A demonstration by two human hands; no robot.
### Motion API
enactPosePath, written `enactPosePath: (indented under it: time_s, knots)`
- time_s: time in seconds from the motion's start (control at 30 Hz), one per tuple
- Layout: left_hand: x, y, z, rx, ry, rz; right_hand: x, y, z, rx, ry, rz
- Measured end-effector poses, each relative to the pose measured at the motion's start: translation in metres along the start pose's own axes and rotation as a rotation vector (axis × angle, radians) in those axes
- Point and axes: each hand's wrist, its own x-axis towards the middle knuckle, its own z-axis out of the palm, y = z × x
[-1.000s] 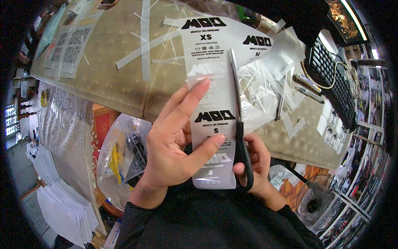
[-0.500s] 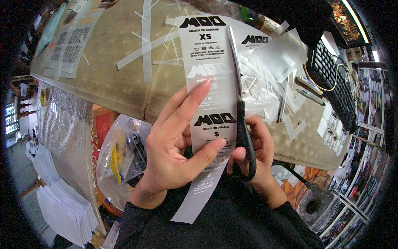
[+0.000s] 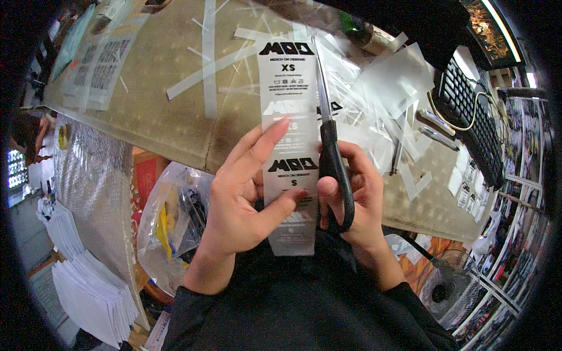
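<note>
My left hand pinches a long translucent film strip with black and white print between thumb and fingers, its index finger lying along the back part. The strip stands nearly upright in front of me. Black-handled scissors are in my right hand, with fingers wrapped around the handles. Their blades point away from me along the strip's right edge and look nearly together. Another black-printed piece of film shows just right of the blades, partly behind them.
Film scraps and narrow offcuts lie across the brown worktable. At the right are a black keyboard, pens and small label sheets. A clear bag hangs left of me; paper stacks stand lower left.
The strip has shifted slightly left, and its near end now hangs straighter and higher. The scissors have moved left and tilted more upright. The printed piece beside the blades sits lower.
</note>
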Motion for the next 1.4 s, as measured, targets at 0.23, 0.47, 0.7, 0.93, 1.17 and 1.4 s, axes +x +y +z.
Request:
enactPosePath:
  time_s: [0.23, 0.47, 0.7, 0.93, 1.17, 1.4]
  knots:
    - [0.001, 0.008, -0.019, -0.018, -0.012, -0.080, -0.012, -0.012, -0.020, 0.047, 0.029, 0.009]
    - [-0.011, 0.032, -0.040, 0.175, -0.303, -0.098, -0.042, -0.023, -0.048, 0.009, 0.219, -0.159]
    - [0.000, 0.052, -0.034, 0.308, -0.661, -0.044, -0.068, -0.026, -0.067, -0.072, 0.288, -0.142]
    - [0.014, 0.054, -0.029, 0.420, -0.885, -0.034, -0.049, -0.033, -0.054, 0.006, 0.155, -0.047]
    - [0.021, 0.083, -0.033, 0.681, -0.849, 0.028, -0.033, -0.027, -0.036, -0.114, 0.190, -0.070]
    - [-0.019, 0.104, -0.008, 0.704, -0.621, -0.007, -0.017, -0.019, -0.022, 0.072, 0.320, -0.211]
